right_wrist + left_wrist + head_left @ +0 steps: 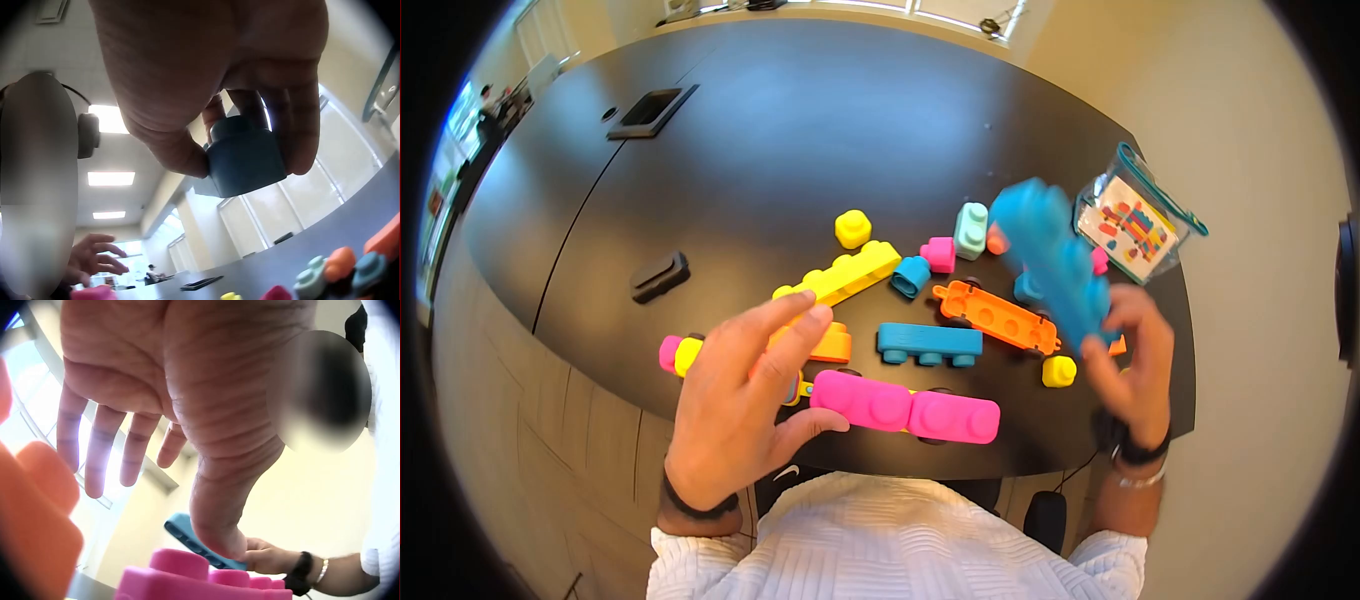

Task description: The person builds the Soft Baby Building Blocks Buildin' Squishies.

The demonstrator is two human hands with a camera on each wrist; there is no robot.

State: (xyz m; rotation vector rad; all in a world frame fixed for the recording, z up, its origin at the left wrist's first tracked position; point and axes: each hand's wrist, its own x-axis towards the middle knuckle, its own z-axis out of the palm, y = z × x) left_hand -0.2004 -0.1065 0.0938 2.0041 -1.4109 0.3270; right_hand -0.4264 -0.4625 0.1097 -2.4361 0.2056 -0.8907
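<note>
My right hand (1138, 362) grips one end of a long blue building block (1052, 262), raised and tilted over the right side of the table. In the right wrist view, the thumb and fingers pinch the blue block's end (247, 165). My left hand (735, 410) hovers with fingers extended and holds nothing. Beside its thumb are two pink blocks (860, 398) set end to end on a yellow wheeled base. An orange block (832, 343) lies partly hidden beyond the left fingers. Past them a long yellow block (845, 275) rests on the table.
Another blue block (930, 342) lies studs toward me near an orange wheeled base (1000, 318). Small blocks, including a yellow one (853, 229) and a mint one (971, 230), are scattered behind. A clear bag (1140, 220) stands at right; a black object (660, 277) at left.
</note>
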